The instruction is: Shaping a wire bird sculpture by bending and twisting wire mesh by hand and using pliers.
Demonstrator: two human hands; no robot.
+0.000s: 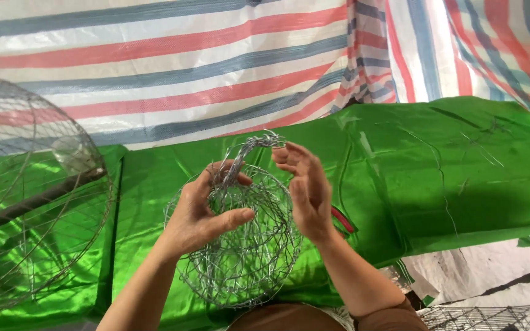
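Observation:
A round basket of woven silver wire mesh [246, 251] hangs in front of me over shiny green cloth [437, 178]. My left hand [200, 211] grips its rim and mesh from the left, thumb pressed across the front. My right hand [305, 190] is at the right side of the rim, fingers curled up beside a twisted wire loop [259, 144] at the top. A red-and-black tool handle [341, 219] peeks out behind my right wrist.
A large domed wire frame [32, 196] stands at the left on the green cloth. A red, blue and white striped tarp [185, 67] hangs behind. A flat wire grid [480, 317] lies at the bottom right on pale ground.

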